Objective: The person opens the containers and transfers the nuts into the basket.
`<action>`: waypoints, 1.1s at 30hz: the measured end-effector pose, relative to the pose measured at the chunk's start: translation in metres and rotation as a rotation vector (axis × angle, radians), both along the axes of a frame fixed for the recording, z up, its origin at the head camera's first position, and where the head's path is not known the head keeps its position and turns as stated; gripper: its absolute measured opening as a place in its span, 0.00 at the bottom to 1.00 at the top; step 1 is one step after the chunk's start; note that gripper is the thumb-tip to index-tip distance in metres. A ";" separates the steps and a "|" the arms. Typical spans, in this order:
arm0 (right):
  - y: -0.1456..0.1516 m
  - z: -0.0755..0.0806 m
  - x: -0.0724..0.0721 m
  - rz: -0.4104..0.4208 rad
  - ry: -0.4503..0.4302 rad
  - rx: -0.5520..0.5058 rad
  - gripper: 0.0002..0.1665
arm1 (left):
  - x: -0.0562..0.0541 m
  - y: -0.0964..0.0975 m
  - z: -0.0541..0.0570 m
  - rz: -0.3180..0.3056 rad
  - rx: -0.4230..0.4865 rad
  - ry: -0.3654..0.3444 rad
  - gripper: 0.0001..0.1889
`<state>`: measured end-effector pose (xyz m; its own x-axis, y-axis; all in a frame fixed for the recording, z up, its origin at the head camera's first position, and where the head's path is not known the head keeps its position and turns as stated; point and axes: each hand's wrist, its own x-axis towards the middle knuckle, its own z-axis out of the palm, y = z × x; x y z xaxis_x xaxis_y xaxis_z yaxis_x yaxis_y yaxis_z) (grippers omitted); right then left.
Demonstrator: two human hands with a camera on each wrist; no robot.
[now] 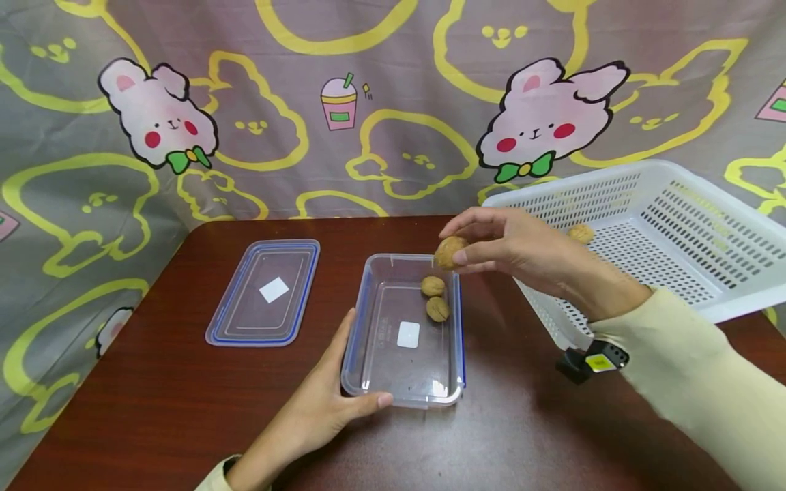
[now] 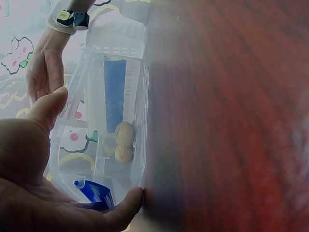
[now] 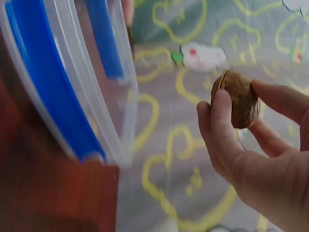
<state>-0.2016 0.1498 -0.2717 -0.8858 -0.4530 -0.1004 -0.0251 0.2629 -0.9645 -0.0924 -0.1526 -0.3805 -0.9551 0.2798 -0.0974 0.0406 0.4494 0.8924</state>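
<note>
My right hand [image 1: 522, 256] pinches a walnut [image 1: 451, 253] between thumb and fingertips, above the far right corner of a clear plastic food container [image 1: 353, 341]. The right wrist view shows the same walnut [image 3: 236, 99] beside the container's blue-clipped side [image 3: 53, 72]. Inside the container, two walnuts [image 1: 437, 309] lie touching each other by the right wall, near a white square label [image 1: 408, 335]. With the thumb at the near rim and fingers along the left side, my left hand [image 1: 325, 399] grips the container's near left corner. In the left wrist view, that hand [image 2: 29, 169] partly hides the container.
Left of the container, a clear lid [image 1: 245, 307] with a blue seal lies flat on the dark red table [image 1: 153, 382]. At the right stands a white perforated basket [image 1: 731, 300] holding a walnut [image 1: 580, 234], partly behind my right forearm. A patterned curtain [image 1: 399, 82] hangs behind the table.
</note>
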 end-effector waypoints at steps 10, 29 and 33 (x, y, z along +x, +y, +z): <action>0.080 0.006 -0.040 -0.078 -0.039 -0.143 0.20 | 0.000 0.000 -0.001 0.000 -0.003 -0.004 0.66; 0.203 -0.035 -0.090 0.014 -0.036 -0.036 0.26 | -0.001 0.000 -0.003 0.015 -0.024 -0.020 0.68; 0.209 -0.039 -0.093 -0.048 -0.058 0.035 0.23 | -0.001 0.000 -0.002 0.013 -0.021 -0.019 0.67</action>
